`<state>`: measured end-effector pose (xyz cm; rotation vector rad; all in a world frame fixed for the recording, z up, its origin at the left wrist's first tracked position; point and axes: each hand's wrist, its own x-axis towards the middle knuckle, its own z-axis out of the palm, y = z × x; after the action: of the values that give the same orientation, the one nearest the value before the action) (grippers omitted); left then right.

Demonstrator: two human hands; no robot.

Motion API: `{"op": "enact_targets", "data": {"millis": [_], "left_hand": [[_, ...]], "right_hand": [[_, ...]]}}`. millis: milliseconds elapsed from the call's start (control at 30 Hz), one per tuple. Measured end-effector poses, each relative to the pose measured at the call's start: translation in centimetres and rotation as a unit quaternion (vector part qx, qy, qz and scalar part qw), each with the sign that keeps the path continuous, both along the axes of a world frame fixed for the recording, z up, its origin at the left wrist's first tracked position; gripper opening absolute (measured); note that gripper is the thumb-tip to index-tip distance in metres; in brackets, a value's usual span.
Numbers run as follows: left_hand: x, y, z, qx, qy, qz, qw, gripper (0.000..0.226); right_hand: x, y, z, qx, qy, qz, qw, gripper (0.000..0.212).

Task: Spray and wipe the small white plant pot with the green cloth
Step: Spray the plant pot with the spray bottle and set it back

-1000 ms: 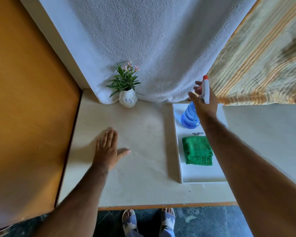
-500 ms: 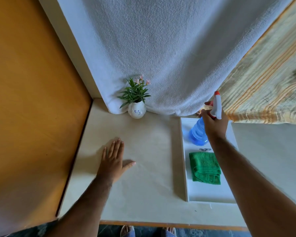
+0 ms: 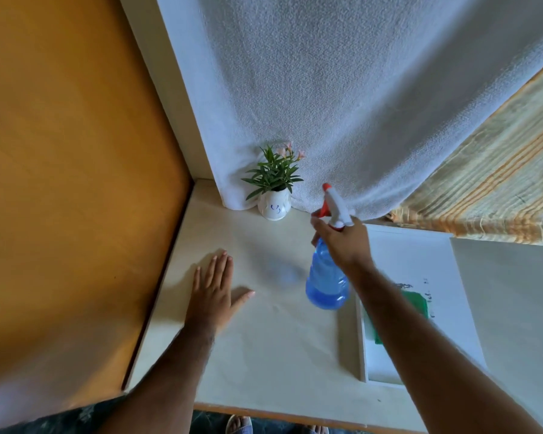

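Observation:
The small white plant pot with a blue mark and a green flowering plant stands at the back of the table against a white towel. My right hand grips the neck of a blue spray bottle with a white and red nozzle, held in the air right of the pot, its nozzle pointing towards the pot. The green cloth lies in a white tray, mostly hidden behind my right forearm. My left hand rests flat on the table, fingers spread, holding nothing.
An orange-brown panel walls the table's left side. The white towel hangs behind the pot, with a striped cloth to its right. The table's front edge is near, with sandalled feet below it.
My right hand has lifted the spray bottle out of the tray and carried it left over the table, towards the pot. My left hand stays flat. The camera has tilted.

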<state>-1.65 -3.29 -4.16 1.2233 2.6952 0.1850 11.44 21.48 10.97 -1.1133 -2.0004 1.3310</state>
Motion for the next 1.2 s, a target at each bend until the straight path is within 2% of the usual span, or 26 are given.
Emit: {"op": "enact_targets", "data": {"millis": [133,267,367,700,933,1200], "left_hand": [[-0.1,-0.1,-0.7,0.025,0.012,0.005,1.000,0.098],[-0.1,-0.3,-1.1,0.038,0.025,0.012,0.999,0.098],[-0.2,-0.4,-1.6,0.043,0.031,0.011,0.999,0.099],[-0.2,-0.6,-2.2,0.062,0.047,0.017,0.997,0.100],[-0.1,-0.5,-2.4,0.066,0.060,0.017,0.996,0.100],[-0.1,-0.5,-2.6,0.072,0.070,0.016,0.995,0.100]], "right_hand": [[-2.2,-1.5,-2.6,-0.035,-0.093,0.040,0.994,0.016],[-4.6,-1.0,-3.8,-0.059,-0.205,0.081,0.974,0.030],[-5.5,-1.2,-4.4,-0.061,-0.256,0.103,0.959,0.035],[-6.2,-1.5,-4.9,-0.028,-0.286,0.087,0.954,0.043],[-6.4,-1.4,-4.7,-0.008,-0.298,0.040,0.954,0.045],[-6.3,-1.0,-4.7,-0.010,-0.289,0.032,0.957,0.041]]}}
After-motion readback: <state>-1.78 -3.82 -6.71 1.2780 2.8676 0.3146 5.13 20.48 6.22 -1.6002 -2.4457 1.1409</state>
